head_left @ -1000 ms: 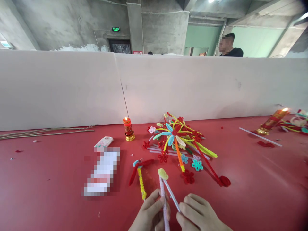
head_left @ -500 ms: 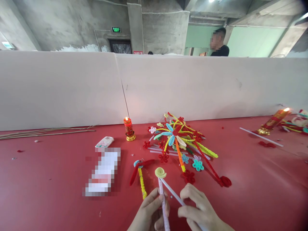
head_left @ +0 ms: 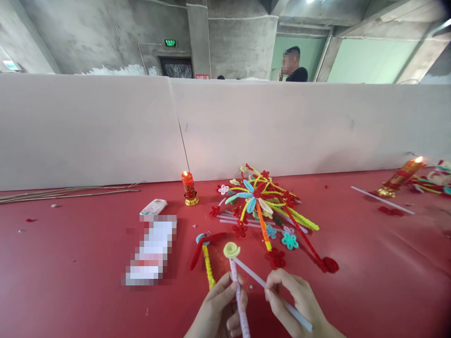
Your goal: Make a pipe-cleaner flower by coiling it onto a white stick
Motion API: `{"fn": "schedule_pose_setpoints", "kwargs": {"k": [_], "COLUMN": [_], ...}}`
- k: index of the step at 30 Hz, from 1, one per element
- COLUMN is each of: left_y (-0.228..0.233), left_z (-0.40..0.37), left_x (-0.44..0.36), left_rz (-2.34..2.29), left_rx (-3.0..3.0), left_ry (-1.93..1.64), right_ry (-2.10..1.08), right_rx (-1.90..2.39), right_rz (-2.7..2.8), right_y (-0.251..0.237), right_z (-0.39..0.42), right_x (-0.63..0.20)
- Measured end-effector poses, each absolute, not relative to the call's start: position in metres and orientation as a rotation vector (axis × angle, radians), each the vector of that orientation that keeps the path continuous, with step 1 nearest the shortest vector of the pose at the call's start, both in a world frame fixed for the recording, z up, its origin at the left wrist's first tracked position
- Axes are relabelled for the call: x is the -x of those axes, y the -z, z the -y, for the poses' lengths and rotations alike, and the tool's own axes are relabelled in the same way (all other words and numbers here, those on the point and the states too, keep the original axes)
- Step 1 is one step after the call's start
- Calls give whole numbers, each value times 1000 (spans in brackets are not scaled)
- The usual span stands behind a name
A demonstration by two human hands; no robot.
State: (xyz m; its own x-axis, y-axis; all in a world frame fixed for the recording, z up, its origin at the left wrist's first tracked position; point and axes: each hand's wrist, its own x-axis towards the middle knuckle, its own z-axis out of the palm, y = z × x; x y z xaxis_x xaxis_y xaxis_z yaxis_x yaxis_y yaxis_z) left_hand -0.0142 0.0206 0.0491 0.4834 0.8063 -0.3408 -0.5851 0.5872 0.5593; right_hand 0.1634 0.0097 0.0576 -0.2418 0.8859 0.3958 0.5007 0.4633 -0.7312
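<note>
Red table (head_left: 70, 281) filled the lower view, with a white partition (head_left: 282, 126) along its far edge and a person (head_left: 294, 65) beyond it at 12 o'clock. A pile (head_left: 262, 206) of pipe-cleaner flowers and sticks lay mid-table, at 1 o'clock from the hands; a lit candle (head_left: 189, 188) stood at 11 o'clock, a blurred pack (head_left: 151, 251) at 10 o'clock, and a red-and-yellow stem (head_left: 206, 258) lay just left of the hands. Left hand (head_left: 220, 312) at bottom centre was closed on the pink stem (head_left: 239, 300), thumb and fingers pinching it partway up, so the yellow coil (head_left: 231, 249) stood upright above the table. Right hand (head_left: 299, 303) pinched the white stick (head_left: 260, 281) near its low end, the tip slanting to the coil's base, seemingly touching. Stem looked light, fuzzy and bendy, with a wire core probably, so easy to kink; best held close under the coil. Stick looked thin, smooth, stiffer and maybe slippery; grip nearer the tip for control.
</note>
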Motion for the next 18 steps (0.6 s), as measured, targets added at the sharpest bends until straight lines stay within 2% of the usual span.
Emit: {"fn": "schedule_pose_setpoints", "kwargs": {"k": [7, 18], "left_y": [-52, -52], "left_z": [-19, -20], "left_x": [14, 13], "left_rz": [-628, -600], "left_rx": [-394, -404], "left_ry": [-855, -841], "right_ry": [-762, -1247], "right_rx": [1007, 1057], "right_rz": [1825, 1363], "right_y": [-69, -58], "right_z": [-19, -28], "right_x": [-163, -171]}}
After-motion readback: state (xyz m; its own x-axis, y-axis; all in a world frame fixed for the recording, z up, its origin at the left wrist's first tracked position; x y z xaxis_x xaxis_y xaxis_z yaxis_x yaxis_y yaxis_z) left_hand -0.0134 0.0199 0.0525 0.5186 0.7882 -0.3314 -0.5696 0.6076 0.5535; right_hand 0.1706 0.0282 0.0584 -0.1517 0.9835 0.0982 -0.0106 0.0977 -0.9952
